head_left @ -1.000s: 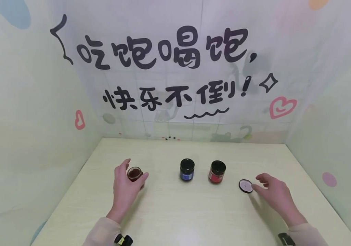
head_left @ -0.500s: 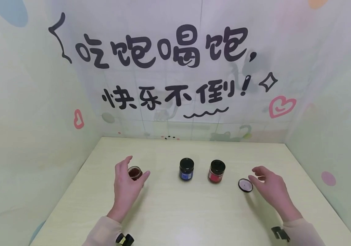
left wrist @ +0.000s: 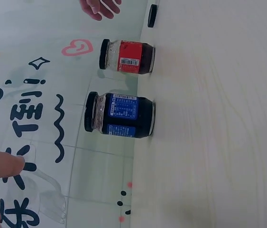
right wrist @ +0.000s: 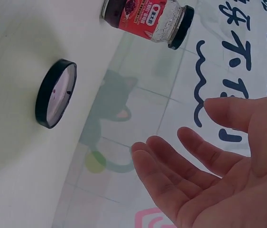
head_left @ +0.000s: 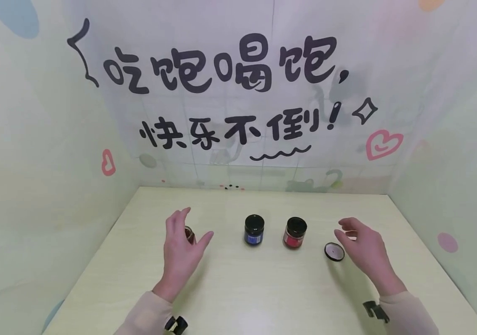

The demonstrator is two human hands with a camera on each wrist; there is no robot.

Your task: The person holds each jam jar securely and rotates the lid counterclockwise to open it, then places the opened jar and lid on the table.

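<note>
My left hand (head_left: 182, 253) hovers in front of an uncovered glass jar (head_left: 190, 235) with dark red contents, mostly hidden behind it. Its thumb and fingers are spread apart, and nothing shows in its grasp. To its right stand a blue-labelled jar (head_left: 254, 231) and a red-labelled jar (head_left: 294, 233), both upright under black lids. A loose black jar lid (head_left: 334, 251) lies on the table with its pale inside facing up. Just right of that lid, my right hand (head_left: 366, 249) hangs in the air, fingers loosely bent and holding nothing, as the right wrist view confirms.
A pale wood-grain table (head_left: 255, 288) carries all the jars. Printed cloth walls (head_left: 238, 102) with black writing close it in at the back and on both sides. Black straps (head_left: 375, 311) sit at the wrists.
The left hand has let go of the uncovered jar and shifted right. The right hand has drawn up and away from the loose lid, which stays in place.
</note>
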